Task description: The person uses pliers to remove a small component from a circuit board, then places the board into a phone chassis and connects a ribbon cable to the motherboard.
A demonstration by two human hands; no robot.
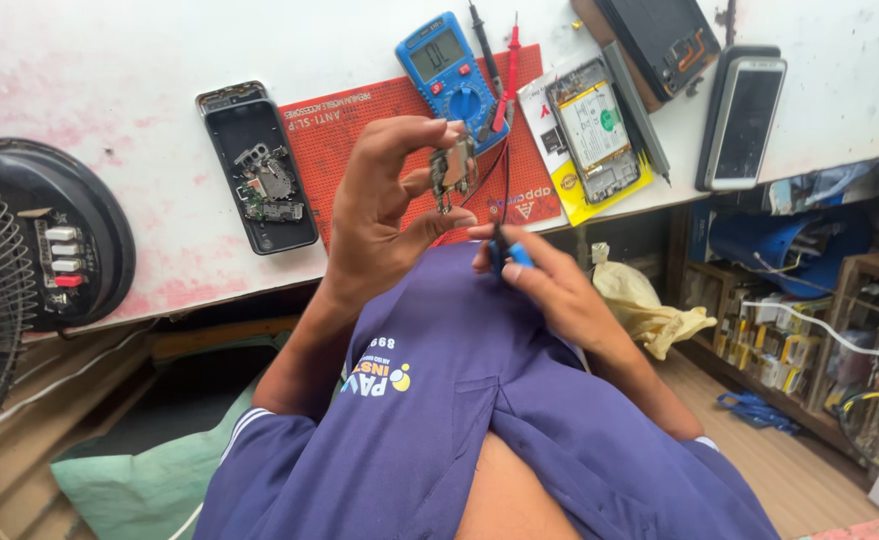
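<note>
My left hand (384, 205) is raised over the bench edge and pinches a small phone circuit board (451, 168) between thumb and fingertips. My right hand (549, 285) grips a thin blue-handled tool (511, 255); its dark tip points up to the board's lower edge. Both hands are close together in front of my purple shirt. Behind them a red work mat (359, 135) lies on the white bench (109, 90).
A blue multimeter (449, 65) with red and black probes (504, 65) rests on the mat. An opened phone shell (257, 170) lies to the left and an opened phone with battery (594, 125) and a whole phone (744, 115) to the right. A fan (19, 260) stands far left, cluttered shelves (789, 340) at the right.
</note>
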